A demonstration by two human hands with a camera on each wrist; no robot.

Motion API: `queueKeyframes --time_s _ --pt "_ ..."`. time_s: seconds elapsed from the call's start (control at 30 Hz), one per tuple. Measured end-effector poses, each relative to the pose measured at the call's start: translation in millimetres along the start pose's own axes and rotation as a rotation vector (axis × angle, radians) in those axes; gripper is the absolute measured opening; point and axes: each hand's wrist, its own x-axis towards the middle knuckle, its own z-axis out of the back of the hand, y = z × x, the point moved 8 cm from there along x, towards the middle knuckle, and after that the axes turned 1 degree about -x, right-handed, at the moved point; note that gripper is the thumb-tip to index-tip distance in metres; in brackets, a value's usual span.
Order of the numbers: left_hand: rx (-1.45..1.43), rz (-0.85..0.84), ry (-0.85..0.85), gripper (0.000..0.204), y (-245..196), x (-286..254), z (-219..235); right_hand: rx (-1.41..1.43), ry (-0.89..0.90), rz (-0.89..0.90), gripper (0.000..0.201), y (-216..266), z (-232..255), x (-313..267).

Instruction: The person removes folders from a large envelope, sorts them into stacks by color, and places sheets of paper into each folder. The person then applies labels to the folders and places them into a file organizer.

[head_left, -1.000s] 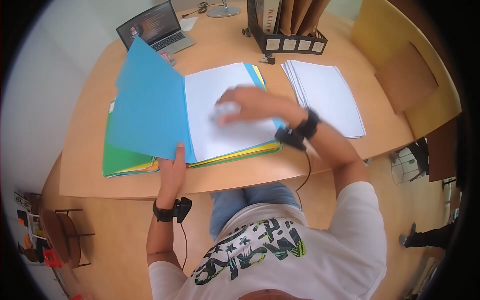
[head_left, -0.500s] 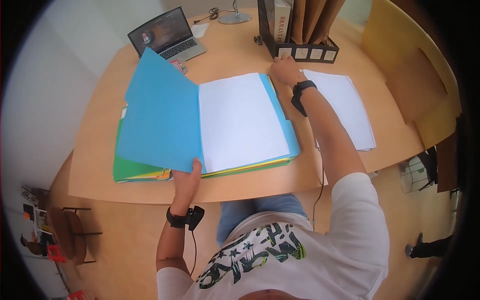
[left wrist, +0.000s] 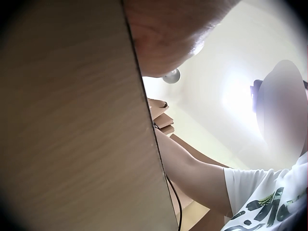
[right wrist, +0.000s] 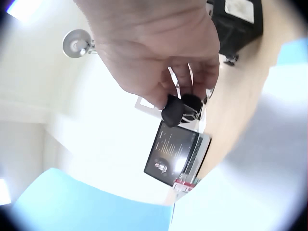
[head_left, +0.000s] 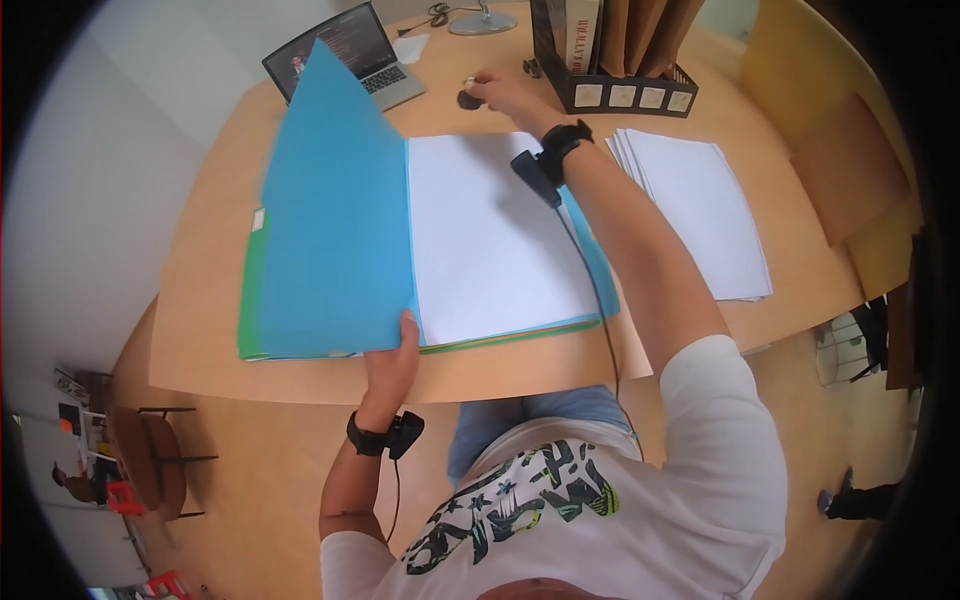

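Note:
A blue file folder (head_left: 340, 230) lies open on the table, its left cover tilted up. White sheets (head_left: 490, 250) sit on its right side. At the folder's near edge, by the fold, my left hand (head_left: 393, 365) grips it, thumb on top and fingers hidden beneath. Only part of the left hand (left wrist: 175, 38) shows in the left wrist view, beyond the table edge. My right hand (head_left: 510, 95) is above the table beyond the sheets and pinches a black clip (head_left: 469, 99) with silver metal parts. The fingertips around the clip (right wrist: 172, 111) show in the right wrist view.
Under the blue folder lies a green folder (head_left: 252, 290). A laptop (head_left: 385, 75) and a lamp base (head_left: 482, 22) stand at the back. Right of them is a black file box (head_left: 640, 95), with a small dark object (head_left: 531, 68) beside it. A stack of white paper (head_left: 695, 215) lies right.
My right hand swept from over the sheets to the file box, took the clip lying there, and moved left with it. The blue cover now stands steeper, my left hand still at its near edge.

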Motion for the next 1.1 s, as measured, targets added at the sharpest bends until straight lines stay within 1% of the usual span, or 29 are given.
queueKeyframes --time_s 0.1,0.13,0.2,0.23,0.33,0.5,0.53,0.6,0.63,0.73,0.8,0.87,0.9,0.97,1.0,1.1 --pt "-0.043 -0.055 -0.032 0.015 -6 1 -1 0.061 0.08 -0.06 0.027 -4 -41 -6" --pt "-0.048 -0.068 -0.036 0.015 -7 0 -1 0.071 0.112 -0.048 0.027 -7 -52 -5" --pt "-0.063 -0.095 -0.041 0.015 -9 1 -2 0.129 0.147 -0.086 0.025 -15 -70 -4" --pt "-0.055 -0.095 -0.032 0.016 -8 1 -2 0.155 0.163 -0.106 0.024 -18 -75 -4" --pt "-0.044 -0.105 -0.016 0.017 -6 1 -3 0.03 0.351 -0.121 0.025 -18 -89 -5" --pt "-0.055 -0.106 -0.028 0.016 -5 1 -2 -0.063 0.379 -0.13 0.026 -14 -93 -12" --pt "-0.046 -0.095 -0.009 0.017 -3 1 -3 -0.072 0.387 -0.132 0.027 -16 -93 -11" --pt "-0.027 -0.076 0.03 0.019 0 0 -3 0.019 0.247 0.057 0.026 -10 -84 -7" --pt "-0.027 -0.091 0.013 0.018 -1 0 -2 0.063 0.175 0.15 0.026 -3 -77 -7" --pt "-0.002 -0.141 -0.021 0.015 -6 -1 -1 -0.769 -0.24 0.329 0.02 17 -29 -12" --pt "0.052 -0.186 -0.015 0.014 -6 -3 -1 -1.289 -0.16 0.479 0.019 22 -12 -22" --pt "0.035 -0.189 -0.04 0.013 -13 -3 0 -1.58 0.023 0.323 0.018 1 10 -26" --pt "0.027 -0.19 -0.053 0.013 -16 -3 0 -1.616 0.034 0.289 0.017 -3 22 -31" --pt "0.12 -0.267 -0.004 0.013 -25 -2 1 -1.683 0.058 0.222 0.015 -13 41 -42" --pt "0.17 -0.305 0.019 0.013 -28 -2 0 -1.67 0.065 0.196 0.016 -17 49 -47" --pt "0.202 -0.308 0.026 0.015 -33 -3 -2 -1.623 0.072 0.14 0.019 -25 65 -58"
